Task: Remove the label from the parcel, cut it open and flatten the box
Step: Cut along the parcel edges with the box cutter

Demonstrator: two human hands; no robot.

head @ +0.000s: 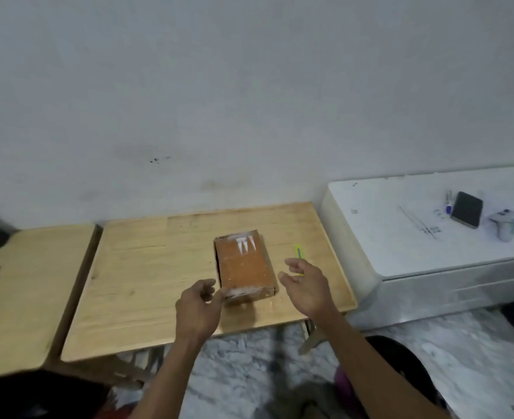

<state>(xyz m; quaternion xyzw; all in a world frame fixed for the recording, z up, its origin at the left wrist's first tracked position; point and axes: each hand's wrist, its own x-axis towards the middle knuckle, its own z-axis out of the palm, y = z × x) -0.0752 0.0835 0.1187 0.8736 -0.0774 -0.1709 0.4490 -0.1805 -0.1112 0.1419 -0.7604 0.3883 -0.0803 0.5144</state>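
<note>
I am watching the left hand (199, 309) curling loosely at the near-left corner of the parcel (245, 269), fingers half bent, touching or almost touching the cardboard; I cannot tell whether anything is pinched between them. The right hand (305, 287) is hovering open at the parcel's 3 o'clock, fingers spread and relaxed, gripping nothing. Just past its fingertips, towards 1 o'clock from that hand, a yellow utility knife (298, 254) is lying on the wooden table (147, 267), partly hidden by the fingers.

The parcel is sitting flat near the middle of the table, long axis running 12 to 6, with whitish tape or torn label scraps (243, 241) at its far end and more along the near edge.

I am judging the box to be light, stiff corrugated card, prone to sliding on the smooth wood, so I am advising bracing it on the long sides with the left hand and working at a loose edge of the scraps. The glossy tape is probably offering poor grip.

At 3 o'clock a white appliance (401, 237) is carrying a phone (467, 209).
</note>
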